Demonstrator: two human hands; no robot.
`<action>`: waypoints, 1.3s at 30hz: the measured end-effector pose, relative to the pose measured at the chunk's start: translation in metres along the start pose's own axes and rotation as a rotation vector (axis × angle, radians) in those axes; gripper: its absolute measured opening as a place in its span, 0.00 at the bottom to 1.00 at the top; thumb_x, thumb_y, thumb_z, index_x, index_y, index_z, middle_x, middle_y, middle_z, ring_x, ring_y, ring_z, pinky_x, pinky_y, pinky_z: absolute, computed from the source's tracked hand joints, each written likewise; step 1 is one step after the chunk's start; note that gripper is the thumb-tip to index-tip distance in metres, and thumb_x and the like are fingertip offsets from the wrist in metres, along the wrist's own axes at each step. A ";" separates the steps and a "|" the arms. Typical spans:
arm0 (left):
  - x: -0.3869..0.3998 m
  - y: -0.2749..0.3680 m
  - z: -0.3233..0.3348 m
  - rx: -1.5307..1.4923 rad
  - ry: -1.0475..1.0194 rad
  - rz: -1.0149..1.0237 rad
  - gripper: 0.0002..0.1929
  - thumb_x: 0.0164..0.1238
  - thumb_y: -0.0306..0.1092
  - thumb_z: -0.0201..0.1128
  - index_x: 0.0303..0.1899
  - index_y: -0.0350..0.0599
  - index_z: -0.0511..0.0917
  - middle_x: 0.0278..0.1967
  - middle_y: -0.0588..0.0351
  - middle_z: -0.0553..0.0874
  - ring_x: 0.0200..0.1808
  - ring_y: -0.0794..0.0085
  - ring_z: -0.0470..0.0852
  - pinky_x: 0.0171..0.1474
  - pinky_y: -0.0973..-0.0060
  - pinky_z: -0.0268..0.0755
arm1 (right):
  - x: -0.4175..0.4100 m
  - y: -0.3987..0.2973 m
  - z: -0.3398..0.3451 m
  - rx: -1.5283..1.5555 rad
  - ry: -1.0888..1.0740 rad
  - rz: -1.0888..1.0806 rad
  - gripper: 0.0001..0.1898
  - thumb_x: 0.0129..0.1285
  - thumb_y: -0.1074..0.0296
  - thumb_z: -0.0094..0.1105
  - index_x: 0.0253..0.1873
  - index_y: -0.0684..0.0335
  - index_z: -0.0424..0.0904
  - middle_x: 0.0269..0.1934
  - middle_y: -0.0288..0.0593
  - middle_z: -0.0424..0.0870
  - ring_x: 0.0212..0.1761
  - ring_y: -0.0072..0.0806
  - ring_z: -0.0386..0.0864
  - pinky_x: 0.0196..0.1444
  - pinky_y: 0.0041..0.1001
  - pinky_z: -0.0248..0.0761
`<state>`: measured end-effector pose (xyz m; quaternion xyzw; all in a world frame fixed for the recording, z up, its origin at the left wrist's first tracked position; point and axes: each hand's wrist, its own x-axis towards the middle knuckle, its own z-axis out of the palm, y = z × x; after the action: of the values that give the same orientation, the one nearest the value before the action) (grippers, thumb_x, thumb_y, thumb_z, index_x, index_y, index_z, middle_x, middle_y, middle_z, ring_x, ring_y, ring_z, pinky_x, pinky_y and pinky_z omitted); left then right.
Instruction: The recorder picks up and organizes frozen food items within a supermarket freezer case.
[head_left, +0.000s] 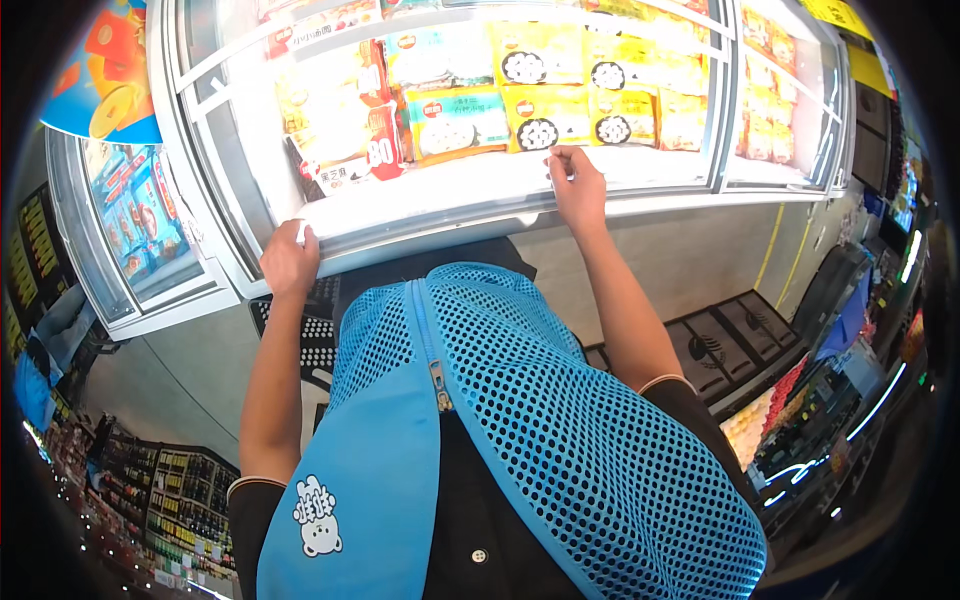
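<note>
A chest freezer (427, 244) with sliding glass lids stands right in front of me, brightly lit inside. My left hand (291, 259) rests, fingers curled, at its front left corner; glare by the thumb hides whether it grips anything. Over the front rim, my right hand (579, 184) has its thumb and forefinger bent towards each other. Whether something small is between them, I cannot tell. Beyond its fingertips lie yellow bags of frozen food (547, 116), with a green-and-yellow bag (459, 124) beside them. Red-and-white packs (384, 142) are stacked on the left side.
A second freezer (165, 300) with blue packs (139, 217) adjoins at the left, below a hanging blue sign (112, 82). Brown crates (731, 337) stand on the floor at right. Shelves of bottles (187, 487) are at lower left. Another person in blue (37, 382) is at the far left.
</note>
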<state>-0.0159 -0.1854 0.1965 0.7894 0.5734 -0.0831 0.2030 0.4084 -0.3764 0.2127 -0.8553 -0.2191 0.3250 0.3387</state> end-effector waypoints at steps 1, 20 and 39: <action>-0.001 -0.003 0.001 0.001 0.030 0.008 0.13 0.73 0.43 0.64 0.48 0.46 0.87 0.45 0.46 0.91 0.45 0.49 0.90 0.51 0.55 0.81 | 0.006 0.002 -0.001 -0.201 0.007 -0.130 0.11 0.75 0.64 0.65 0.55 0.61 0.84 0.43 0.46 0.93 0.41 0.35 0.92 0.44 0.35 0.83; 0.001 -0.013 0.004 0.004 0.138 0.075 0.10 0.72 0.39 0.62 0.45 0.46 0.86 0.42 0.46 0.90 0.44 0.48 0.89 0.48 0.55 0.80 | 0.016 0.008 0.009 -0.376 -0.120 -0.187 0.09 0.71 0.64 0.64 0.52 0.55 0.85 0.45 0.45 0.92 0.43 0.41 0.91 0.47 0.39 0.83; 0.011 -0.008 -0.008 0.038 -0.175 0.022 0.18 0.79 0.49 0.61 0.57 0.50 0.87 0.56 0.49 0.90 0.60 0.54 0.87 0.65 0.60 0.76 | 0.018 0.010 0.013 -0.367 -0.110 -0.177 0.10 0.71 0.64 0.64 0.52 0.58 0.85 0.44 0.47 0.92 0.44 0.43 0.91 0.48 0.39 0.82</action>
<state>-0.0205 -0.1706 0.1978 0.7891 0.5430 -0.1601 0.2383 0.4127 -0.3668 0.1907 -0.8612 -0.3669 0.2948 0.1918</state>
